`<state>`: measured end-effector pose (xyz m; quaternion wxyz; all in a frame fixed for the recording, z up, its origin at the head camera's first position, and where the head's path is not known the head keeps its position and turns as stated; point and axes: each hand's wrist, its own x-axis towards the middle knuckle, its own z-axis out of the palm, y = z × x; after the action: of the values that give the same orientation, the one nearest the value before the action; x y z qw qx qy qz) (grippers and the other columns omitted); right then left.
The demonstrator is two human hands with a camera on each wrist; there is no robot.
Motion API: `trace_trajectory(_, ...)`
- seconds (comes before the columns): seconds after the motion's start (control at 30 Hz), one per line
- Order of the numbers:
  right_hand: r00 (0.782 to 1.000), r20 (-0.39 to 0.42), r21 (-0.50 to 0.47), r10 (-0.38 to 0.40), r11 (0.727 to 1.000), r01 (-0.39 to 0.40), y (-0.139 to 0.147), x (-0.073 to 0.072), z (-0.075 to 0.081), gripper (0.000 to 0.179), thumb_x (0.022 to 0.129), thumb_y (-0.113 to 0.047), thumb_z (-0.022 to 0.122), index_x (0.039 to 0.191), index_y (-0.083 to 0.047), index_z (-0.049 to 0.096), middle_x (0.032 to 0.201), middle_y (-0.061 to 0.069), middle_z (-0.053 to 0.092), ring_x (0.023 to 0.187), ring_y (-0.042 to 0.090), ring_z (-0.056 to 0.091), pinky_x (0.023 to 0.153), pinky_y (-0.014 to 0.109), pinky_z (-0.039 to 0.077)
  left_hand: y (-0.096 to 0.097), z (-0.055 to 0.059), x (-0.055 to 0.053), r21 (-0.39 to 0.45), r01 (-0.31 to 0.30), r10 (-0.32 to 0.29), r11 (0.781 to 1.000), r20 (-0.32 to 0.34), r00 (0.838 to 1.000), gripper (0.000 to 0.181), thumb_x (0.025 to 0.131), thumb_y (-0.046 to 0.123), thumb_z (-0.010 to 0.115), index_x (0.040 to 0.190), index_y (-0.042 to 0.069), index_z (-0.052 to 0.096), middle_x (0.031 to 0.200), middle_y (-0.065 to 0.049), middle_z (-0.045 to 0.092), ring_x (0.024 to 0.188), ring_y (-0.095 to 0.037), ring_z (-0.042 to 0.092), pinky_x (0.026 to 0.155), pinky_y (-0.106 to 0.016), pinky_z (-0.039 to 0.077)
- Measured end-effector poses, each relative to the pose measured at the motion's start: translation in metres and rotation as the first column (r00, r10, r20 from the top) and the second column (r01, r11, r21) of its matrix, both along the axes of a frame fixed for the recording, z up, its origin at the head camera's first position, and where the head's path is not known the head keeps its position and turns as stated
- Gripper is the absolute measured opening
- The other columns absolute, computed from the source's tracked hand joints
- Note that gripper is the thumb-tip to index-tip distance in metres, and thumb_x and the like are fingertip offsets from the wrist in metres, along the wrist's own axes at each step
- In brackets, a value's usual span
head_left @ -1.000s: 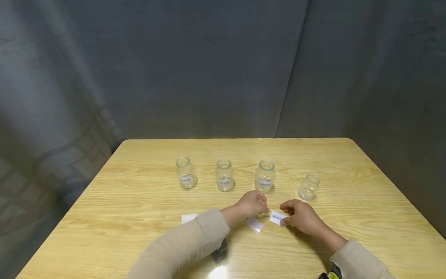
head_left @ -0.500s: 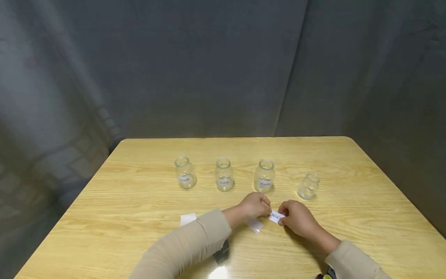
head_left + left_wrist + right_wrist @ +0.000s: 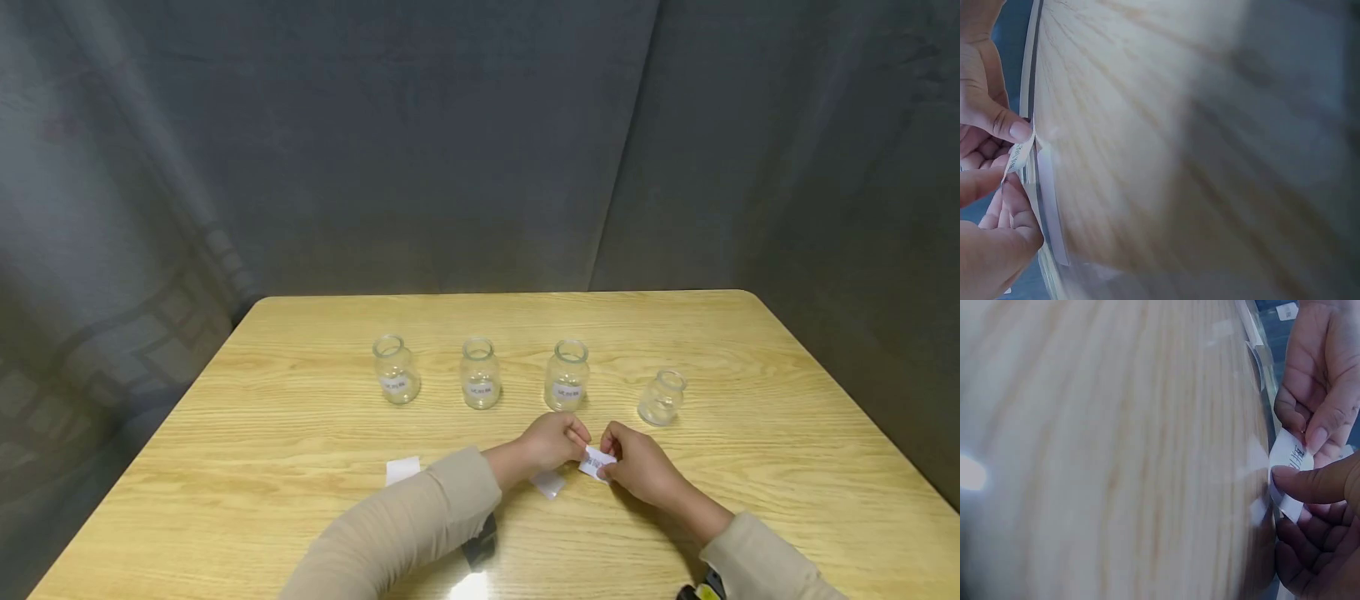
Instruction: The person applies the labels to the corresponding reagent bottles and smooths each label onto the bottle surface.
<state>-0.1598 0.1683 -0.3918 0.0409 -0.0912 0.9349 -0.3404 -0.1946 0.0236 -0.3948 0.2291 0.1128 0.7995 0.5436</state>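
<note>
A small white label (image 3: 595,461) with black print is held between both hands just above the table. My left hand (image 3: 550,441) pinches its left edge with thumb and fingertips. The right edge is gripped by my right hand (image 3: 639,468), its thumb lying on the printed face. In the right wrist view the label (image 3: 1286,450) looks slightly bent between the fingers. Near the hands stand glass jars: a labelled jar (image 3: 567,377) behind the left hand and a smaller jar (image 3: 662,398) with no visible label behind the right.
Two more labelled jars (image 3: 396,369) (image 3: 481,373) stand to the left in a row. A pale slip (image 3: 548,483) lies beneath the left hand, a white paper (image 3: 402,469) beside the left sleeve, and a dark flat piece (image 3: 482,546) below the forearm. A grey curtain (image 3: 450,150) hangs behind the table.
My left hand has moved right to the label and taken its left edge. The right hand has kept its hold, shifting slightly left and up, and the label now tilts.
</note>
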Motion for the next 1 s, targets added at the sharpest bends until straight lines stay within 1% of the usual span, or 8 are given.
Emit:
trace_trajectory(0.07,1.000,0.013,-0.020,0.000,1.000,0.000,0.000,0.000,0.001,0.026,0.066,0.006,0.067,0.074,-0.005,0.046,0.063,0.001,0.043,0.058,0.013,0.040,0.048,0.022,0.034,-0.001,0.000,0.000,-0.011,0.010,-0.010,1.000,-0.016,1.000,0.013,0.072,-0.007,0.060,0.081,0.002,0.056,0.071,-0.004,0.056,0.059,-0.010,0.050,0.052,-0.018,0.044)
trace_trajectory(0.17,1.000,0.004,-0.044,0.011,0.999,-0.011,-0.001,-0.002,0.003,0.023,0.068,0.007,0.065,0.074,-0.005,0.046,0.064,0.001,0.043,0.059,0.013,0.040,0.048,0.021,0.034,-0.004,0.002,0.000,-0.020,0.023,-0.024,1.000,-0.047,0.999,0.012,0.073,-0.007,0.059,0.080,0.002,0.058,0.069,-0.005,0.057,0.057,-0.010,0.050,0.051,-0.018,0.043)
trace_trajectory(0.33,1.000,0.005,-0.118,0.007,0.993,-0.006,0.001,-0.005,0.006,0.017,0.072,0.008,0.061,0.076,-0.003,0.048,0.066,0.002,0.044,0.058,0.014,0.040,0.045,0.020,0.034,-0.007,0.005,-0.002,-0.029,0.029,-0.031,0.999,-0.082,0.996,0.009,0.075,-0.005,0.058,0.079,0.003,0.059,0.065,-0.001,0.054,0.055,-0.009,0.047,0.048,-0.016,0.040)
trace_trajectory(0.5,0.998,0.061,-0.232,-0.033,0.972,0.047,0.002,-0.008,0.010,0.009,0.078,0.007,0.055,0.081,0.000,0.049,0.066,0.005,0.046,0.050,0.014,0.041,0.039,0.021,0.036,-0.008,0.006,-0.004,0.000,0.003,-0.003,1.000,-0.081,0.997,0.004,0.076,0.000,0.059,0.078,0.003,0.058,0.063,0.001,0.051,0.053,-0.009,0.045,0.045,-0.017,0.037)
trace_trajectory(0.6,0.997,0.069,-0.289,-0.042,0.955,0.060,0.002,-0.012,0.013,0.007,0.080,0.005,0.054,0.084,0.002,0.050,0.067,0.006,0.047,0.047,0.014,0.042,0.037,0.023,0.038,-0.009,0.008,-0.006,0.019,-0.019,0.021,1.000,-0.087,0.996,0.002,0.078,0.002,0.059,0.079,0.002,0.057,0.063,0.000,0.051,0.054,-0.010,0.047,0.045,-0.017,0.038)
trace_trajectory(0.7,0.997,0.062,-0.331,-0.039,0.942,0.058,0.001,-0.014,0.016,0.007,0.081,0.004,0.053,0.086,0.005,0.050,0.070,0.007,0.047,0.049,0.015,0.042,0.038,0.024,0.039,-0.010,0.012,-0.007,0.033,-0.042,0.044,0.999,-0.089,0.995,0.003,0.078,0.003,0.059,0.080,0.002,0.057,0.065,-0.003,0.053,0.056,-0.013,0.050,0.047,-0.019,0.040)
trace_trajectory(0.87,0.997,0.060,-0.340,-0.050,0.938,0.067,0.002,-0.016,0.019,0.009,0.080,0.003,0.054,0.088,0.006,0.050,0.073,0.008,0.049,0.060,0.016,0.044,0.047,0.023,0.042,-0.011,0.017,-0.006,0.063,-0.057,0.061,0.996,-0.053,0.997,0.004,0.079,0.002,0.058,0.082,0.002,0.056,0.069,-0.005,0.054,0.062,-0.017,0.054,0.055,-0.023,0.047)
trace_trajectory(1.0,0.996,0.081,-0.364,-0.043,0.929,0.070,0.004,-0.015,0.019,0.013,0.080,0.001,0.055,0.091,0.007,0.049,0.077,0.009,0.049,0.066,0.016,0.046,0.054,0.027,0.045,-0.010,0.018,-0.007,0.136,-0.080,0.081,0.987,-0.005,0.997,0.004,0.079,0.000,0.057,0.082,0.001,0.056,0.070,-0.004,0.052,0.064,-0.015,0.053,0.061,-0.024,0.049)
